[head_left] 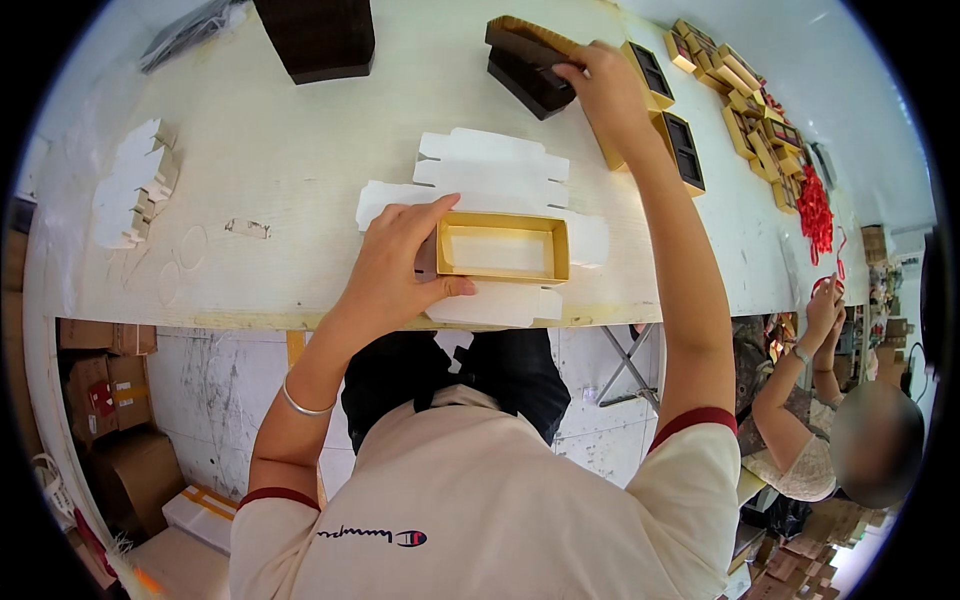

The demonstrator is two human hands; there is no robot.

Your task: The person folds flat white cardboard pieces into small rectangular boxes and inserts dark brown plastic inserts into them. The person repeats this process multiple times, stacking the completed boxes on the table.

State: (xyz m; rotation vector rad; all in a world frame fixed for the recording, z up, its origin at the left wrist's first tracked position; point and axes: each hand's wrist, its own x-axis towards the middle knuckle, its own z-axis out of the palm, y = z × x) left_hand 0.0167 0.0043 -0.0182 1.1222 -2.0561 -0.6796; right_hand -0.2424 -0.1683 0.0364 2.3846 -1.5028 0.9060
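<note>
My left hand [400,250] is closed around the left end of an open gold box [503,275], its thumb along the near side. The box is shallow and rectangular, with a pale bottom, and sits over flat white die-cut card blanks [490,165]. At the far side of the table, my right hand [612,95] reaches out with thumb and fingers pinching the right end of a dark piece with a gold edge [525,42]. Directly below that piece lies a black insert tray [528,88]. Part of the pinched end is hidden by the fingers.
Gold boxes with black inserts [680,150] stand beside my right forearm. Further right are many gold boxes [765,150] and red tassels [815,215]. A dark stack [318,40] stands far left, folded white cartons [140,185] nearer. Another person [800,430] works at right.
</note>
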